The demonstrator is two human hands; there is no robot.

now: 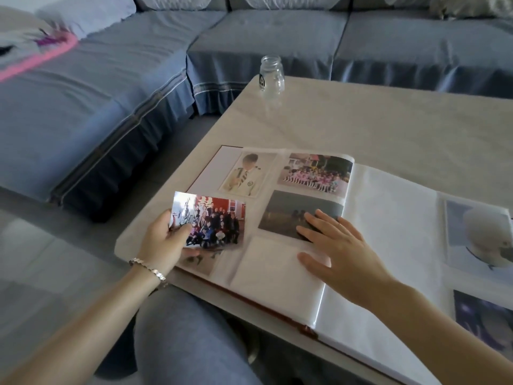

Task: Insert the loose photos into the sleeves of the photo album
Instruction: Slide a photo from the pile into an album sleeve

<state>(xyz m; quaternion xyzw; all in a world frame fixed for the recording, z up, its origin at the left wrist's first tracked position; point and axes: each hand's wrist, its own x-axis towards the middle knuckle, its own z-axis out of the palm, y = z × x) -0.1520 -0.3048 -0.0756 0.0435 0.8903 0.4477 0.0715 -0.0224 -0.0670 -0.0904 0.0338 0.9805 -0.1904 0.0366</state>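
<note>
Right, here we are looking down at the photo album (388, 218), which lies open across the pale desk (361, 115) and fills the lower right of the frame. At centre left, the left hand (163, 234) holds the loose photo (213, 220) by its left edge, with the thumb on top and the fingers curled underneath. It is a group shot against a red background, held just above the lower left part of the album's left page. We can see a bracelet (147, 269) on that wrist. Beneath the held print another picture peeks out, too hidden for us to read. The right hand (338, 245) rests flat on the same page with its fingers spread and straight, gripping nothing. Its fingertips touch a dark photo (288, 212) already in its pocket, and its thumb lies on the empty sleeve (269, 262) just below. Higher on the page we spot a portrait photo (245, 175), and beside it a group photo in pink (315, 172), both in their pockets. On the album's right page, at the right edge of the frame, sit two more prints, too blurred for us to make out. A clear glass jar (272, 75) stands upright on the desk's far corner at upper centre, well apart from the album. A blue-grey sofa (111, 79) runs along the top and left.
</note>
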